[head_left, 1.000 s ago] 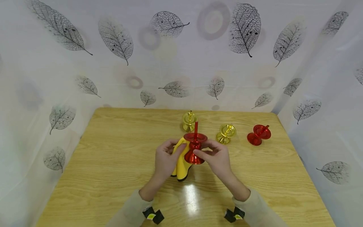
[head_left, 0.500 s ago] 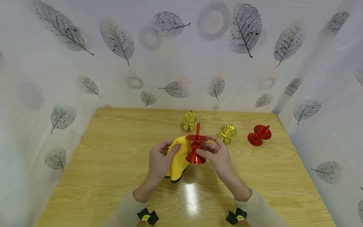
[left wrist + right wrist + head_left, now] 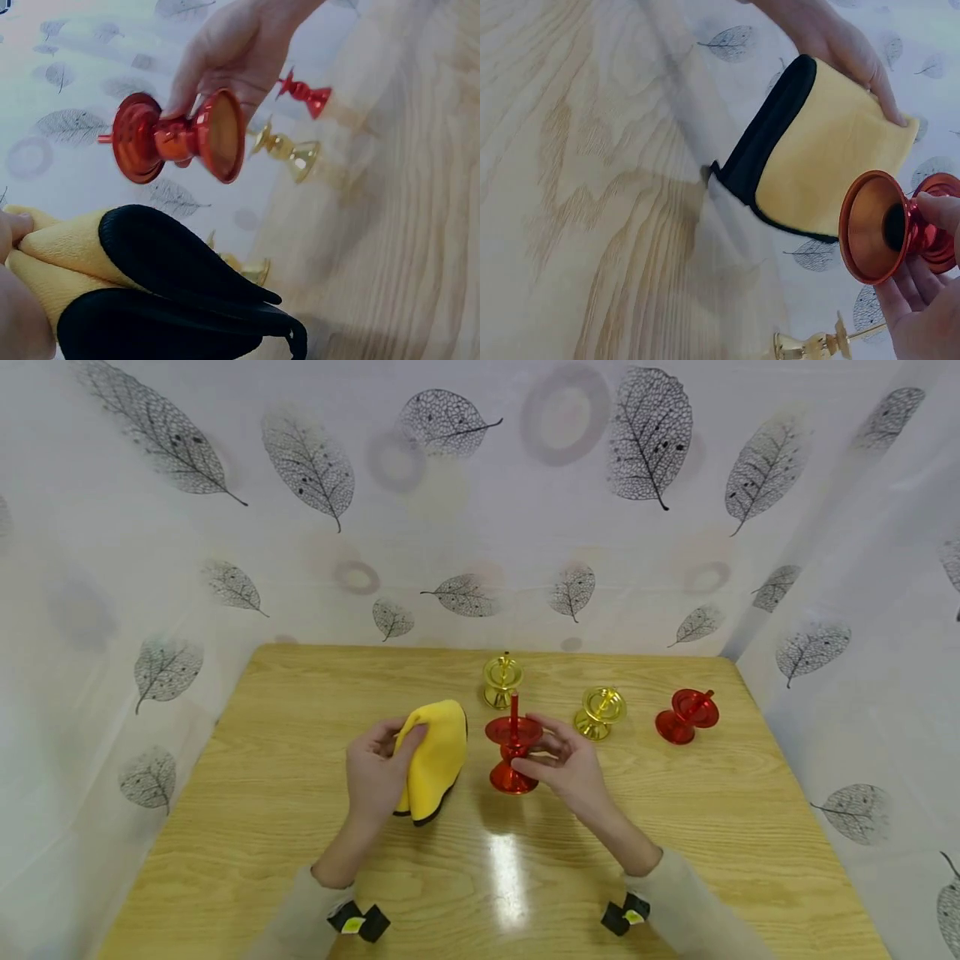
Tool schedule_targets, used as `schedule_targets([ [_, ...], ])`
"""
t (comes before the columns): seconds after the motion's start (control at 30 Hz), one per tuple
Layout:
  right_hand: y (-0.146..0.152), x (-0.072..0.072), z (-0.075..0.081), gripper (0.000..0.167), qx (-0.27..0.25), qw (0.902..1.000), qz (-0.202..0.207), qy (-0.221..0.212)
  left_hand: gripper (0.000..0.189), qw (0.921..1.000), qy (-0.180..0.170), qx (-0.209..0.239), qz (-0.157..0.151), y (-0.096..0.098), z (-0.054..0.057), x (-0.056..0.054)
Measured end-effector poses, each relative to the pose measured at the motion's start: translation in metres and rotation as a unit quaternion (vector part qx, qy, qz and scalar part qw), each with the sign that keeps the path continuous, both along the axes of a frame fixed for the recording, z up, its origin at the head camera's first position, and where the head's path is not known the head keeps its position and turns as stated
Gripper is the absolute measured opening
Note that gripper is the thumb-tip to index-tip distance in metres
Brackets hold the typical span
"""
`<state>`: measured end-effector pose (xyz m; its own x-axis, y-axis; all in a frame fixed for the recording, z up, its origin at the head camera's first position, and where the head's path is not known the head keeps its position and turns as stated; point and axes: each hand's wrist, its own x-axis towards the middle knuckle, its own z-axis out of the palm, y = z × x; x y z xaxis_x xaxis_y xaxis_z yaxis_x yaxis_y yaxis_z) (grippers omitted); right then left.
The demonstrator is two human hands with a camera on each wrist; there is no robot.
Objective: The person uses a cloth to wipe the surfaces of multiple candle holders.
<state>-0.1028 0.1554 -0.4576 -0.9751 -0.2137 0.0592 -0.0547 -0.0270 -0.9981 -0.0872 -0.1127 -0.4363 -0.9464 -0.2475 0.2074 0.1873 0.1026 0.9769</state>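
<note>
In the head view my right hand pinches a red candle holder by its stem, upright and raised off the table. Its hollow base faces the right wrist camera. To the left, my left hand pinches a folded yellow cloth with black edging, also held off the table. A gap separates the cloth from the candle holder. The left wrist view shows the cloth's black border close up and the right hand with the holder beyond it.
Two gold candle holders and another red candle holder stand toward the back of the wooden table. Behind the table hangs a pale curtain with a leaf print.
My left hand has drawn the yellow cloth leftward, away from the red candle holder it was against. The right hand keeps its grip, with the holder shifted only slightly.
</note>
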Motion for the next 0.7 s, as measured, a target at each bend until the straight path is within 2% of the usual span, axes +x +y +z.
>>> schedule_targets([
  [0.2, -0.002, -0.011, -0.012, 0.07, 0.003, 0.9987, 0.036, 0.035, 0.016, 0.9993, 0.022, -0.011, 0.027, -0.02, 0.003, -0.006],
  [0.47, -0.007, -0.027, -0.028, 0.071, 0.039, 0.9955, 0.075, 0.044, 0.014, 0.9967, 0.054, -0.034, 0.05, -0.042, 0.005, -0.014],
  [0.7, -0.011, -0.037, -0.044, 0.07, 0.068, 0.9917, 0.106, 0.026, 0.016, 0.9961, 0.068, -0.027, 0.049, -0.05, 0.008, -0.017],
])
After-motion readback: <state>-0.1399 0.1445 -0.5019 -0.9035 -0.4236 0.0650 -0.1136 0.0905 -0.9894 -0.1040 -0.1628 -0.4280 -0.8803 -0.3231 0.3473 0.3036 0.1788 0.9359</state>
